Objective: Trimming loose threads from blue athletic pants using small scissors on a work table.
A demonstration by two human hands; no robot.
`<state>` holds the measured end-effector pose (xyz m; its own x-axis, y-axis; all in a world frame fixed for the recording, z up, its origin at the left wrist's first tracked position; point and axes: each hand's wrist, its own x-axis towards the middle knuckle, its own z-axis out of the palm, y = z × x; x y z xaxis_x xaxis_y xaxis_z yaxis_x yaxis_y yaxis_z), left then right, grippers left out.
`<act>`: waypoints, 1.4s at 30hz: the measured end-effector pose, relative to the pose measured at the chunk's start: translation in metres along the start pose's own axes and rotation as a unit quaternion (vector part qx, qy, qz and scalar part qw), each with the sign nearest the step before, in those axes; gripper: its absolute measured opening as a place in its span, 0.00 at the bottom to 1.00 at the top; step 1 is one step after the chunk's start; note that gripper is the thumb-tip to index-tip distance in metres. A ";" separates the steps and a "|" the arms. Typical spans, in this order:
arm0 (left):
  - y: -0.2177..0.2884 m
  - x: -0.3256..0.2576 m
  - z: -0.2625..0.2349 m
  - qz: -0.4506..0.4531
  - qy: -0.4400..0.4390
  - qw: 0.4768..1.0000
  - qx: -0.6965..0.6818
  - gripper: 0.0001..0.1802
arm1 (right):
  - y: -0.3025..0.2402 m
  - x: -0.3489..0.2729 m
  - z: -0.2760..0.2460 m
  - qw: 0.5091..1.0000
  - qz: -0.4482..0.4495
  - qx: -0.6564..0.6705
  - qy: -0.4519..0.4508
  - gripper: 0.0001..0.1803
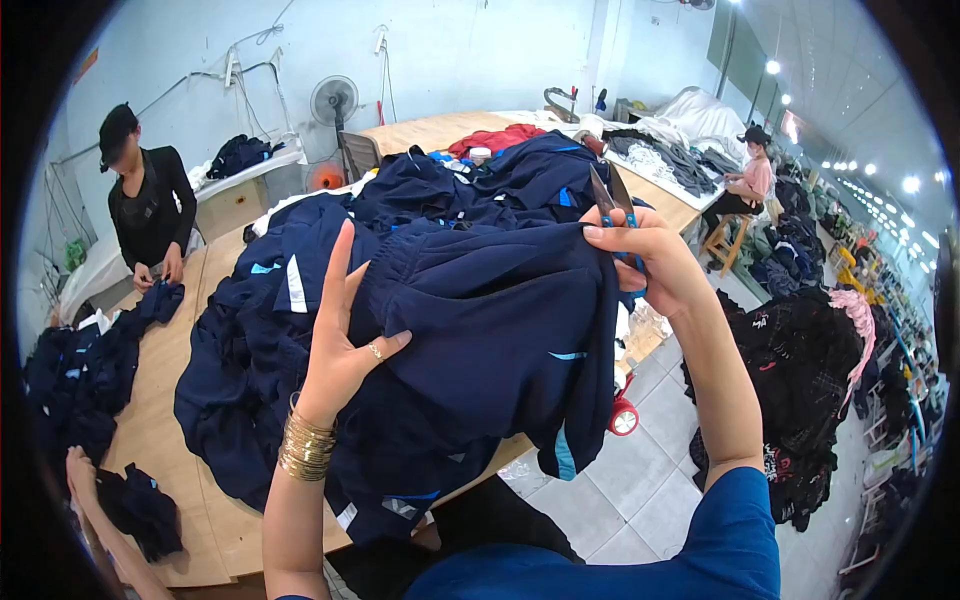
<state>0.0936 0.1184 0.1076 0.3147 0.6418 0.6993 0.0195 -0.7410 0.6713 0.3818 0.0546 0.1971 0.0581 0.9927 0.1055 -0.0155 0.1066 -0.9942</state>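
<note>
Navy shorts (480, 320) with a gathered elastic waist and light blue inserts hang stretched between my hands, above the table's front edge. My left hand (345, 340) holds them at the waist, thumb on the front and the index finger raised; its other fingers are partly hidden behind the cloth. At the upper right corner, my right hand (650, 255) pinches the shorts between thumb and fingers. The same hand carries scissors (613, 200), blades pointing up and slightly apart. Behind the shorts lies a large heap of similar navy garments (235, 340).
The wooden table (215, 500) runs under the heap. A person in black (150, 200) handles navy cloth at the left; another person's hands (85, 485) reach in at the lower left. Black garments (780, 390) are piled at the right. A person in pink (752, 180) sits farther back.
</note>
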 end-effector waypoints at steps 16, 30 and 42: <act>0.003 -0.018 0.032 0.021 -0.064 0.997 -0.046 0.47 | 0.044 0.005 0.071 0.962 -0.131 -0.218 -0.098 0.15; 0.046 -0.049 -0.131 -0.254 -0.103 0.960 -0.055 0.17 | -0.022 0.026 -0.004 0.945 -0.242 -0.021 0.220 0.08; 0.058 -0.048 -0.156 -0.227 -0.061 0.972 0.025 0.13 | -0.030 0.041 0.014 0.953 -0.245 -0.010 0.175 0.08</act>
<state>-0.0682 0.0749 0.1511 0.3735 0.8785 0.2979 0.2281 -0.3983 0.8884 0.3709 0.0924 0.2317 0.3831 0.7436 0.5480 0.1173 0.5492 -0.8274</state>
